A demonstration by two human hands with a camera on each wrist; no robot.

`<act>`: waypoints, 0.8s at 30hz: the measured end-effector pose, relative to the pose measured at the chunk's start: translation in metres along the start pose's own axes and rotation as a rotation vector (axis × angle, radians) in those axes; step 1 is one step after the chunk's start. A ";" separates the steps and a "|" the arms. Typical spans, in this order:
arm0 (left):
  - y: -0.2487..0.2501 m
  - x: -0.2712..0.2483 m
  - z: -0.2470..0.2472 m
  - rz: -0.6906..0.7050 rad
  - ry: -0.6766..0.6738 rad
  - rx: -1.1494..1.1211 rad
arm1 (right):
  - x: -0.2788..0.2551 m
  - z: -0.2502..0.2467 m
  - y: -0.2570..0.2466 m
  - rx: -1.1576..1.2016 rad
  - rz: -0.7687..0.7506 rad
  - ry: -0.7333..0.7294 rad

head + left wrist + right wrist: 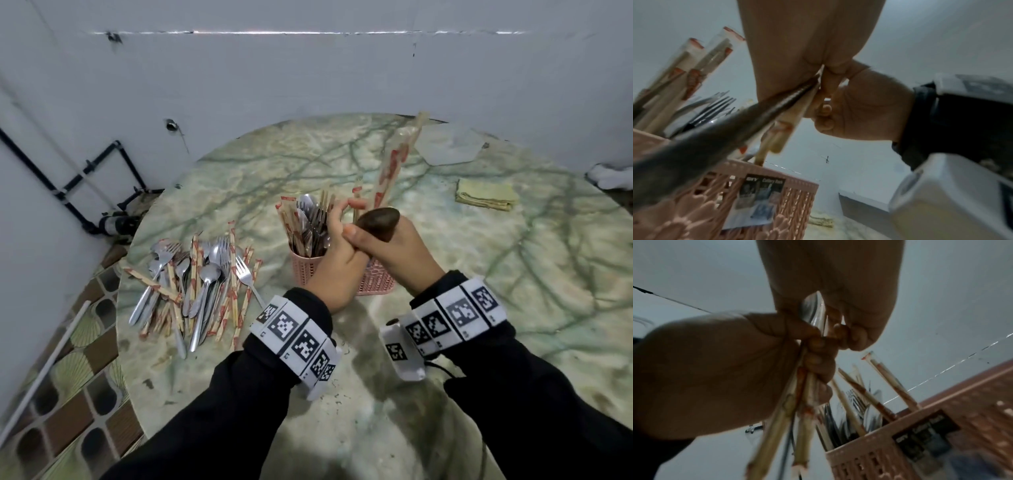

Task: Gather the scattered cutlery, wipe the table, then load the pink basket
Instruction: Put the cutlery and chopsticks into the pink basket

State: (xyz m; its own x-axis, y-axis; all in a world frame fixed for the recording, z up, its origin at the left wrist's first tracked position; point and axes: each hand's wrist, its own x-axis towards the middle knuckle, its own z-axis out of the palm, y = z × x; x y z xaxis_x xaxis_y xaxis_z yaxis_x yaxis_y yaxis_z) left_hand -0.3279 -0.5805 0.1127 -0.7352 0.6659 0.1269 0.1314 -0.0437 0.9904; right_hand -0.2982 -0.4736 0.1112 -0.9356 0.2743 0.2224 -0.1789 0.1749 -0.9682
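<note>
Black long sleeves [239, 404], white wristbands [294, 339] printed with square black markers

Head cam high, downward; wrist cams close, upward; shared: pink basket [375, 281].

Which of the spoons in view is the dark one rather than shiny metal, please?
The dark spoon with its bowl up, gripped by the right hand above the pink basket; the spoons in the pile are shiny metal.
</note>
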 end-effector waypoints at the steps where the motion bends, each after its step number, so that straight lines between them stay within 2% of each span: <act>1: -0.005 0.000 0.001 0.002 -0.011 0.064 | 0.000 -0.003 0.002 -0.018 -0.008 0.028; 4: -0.019 -0.001 0.000 0.010 -0.056 0.083 | -0.001 -0.012 0.006 -0.149 -0.028 -0.018; 6: -0.023 -0.007 -0.001 0.021 0.019 0.147 | -0.001 -0.021 0.005 -0.239 -0.034 -0.022; 8: -0.029 -0.016 -0.003 0.166 0.318 0.311 | 0.005 -0.035 0.000 -0.227 -0.047 0.079; 10: -0.038 -0.025 -0.010 0.339 0.593 0.377 | 0.013 -0.052 -0.008 -0.158 -0.090 0.233; 11: -0.043 -0.026 -0.015 0.357 0.689 0.375 | 0.017 -0.061 -0.013 -0.125 -0.118 0.283; 12: -0.048 -0.025 -0.021 0.311 0.767 0.356 | 0.021 -0.067 -0.015 -0.111 -0.145 0.309; 13: -0.053 -0.021 -0.027 0.206 0.807 0.328 | 0.025 -0.070 -0.017 -0.112 -0.169 0.320; 14: -0.057 -0.017 -0.033 0.065 0.787 0.301 | 0.029 -0.072 -0.018 -0.126 -0.177 0.327; 15: -0.060 -0.013 -0.039 -0.069 0.711 0.286 | 0.033 -0.073 -0.016 -0.140 -0.174 0.324; 17: -0.063 -0.005 -0.045 -0.205 0.506 0.302 | 0.042 -0.071 -0.008 -0.186 -0.153 0.313; 19: -0.062 0.002 -0.046 -0.253 0.397 0.298 | 0.049 -0.068 0.003 -0.245 -0.107 0.288; 24: -0.063 0.014 -0.053 -0.254 0.404 0.222 | 0.056 -0.056 0.023 -0.341 0.022 0.239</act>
State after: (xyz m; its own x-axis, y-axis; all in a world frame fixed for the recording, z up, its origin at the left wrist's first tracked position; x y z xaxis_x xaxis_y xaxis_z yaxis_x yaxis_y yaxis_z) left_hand -0.3819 -0.6076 0.0550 -0.9542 0.2931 -0.0609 0.0215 0.2700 0.9626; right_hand -0.3374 -0.4008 0.1075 -0.8336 0.4864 0.2618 -0.0111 0.4590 -0.8883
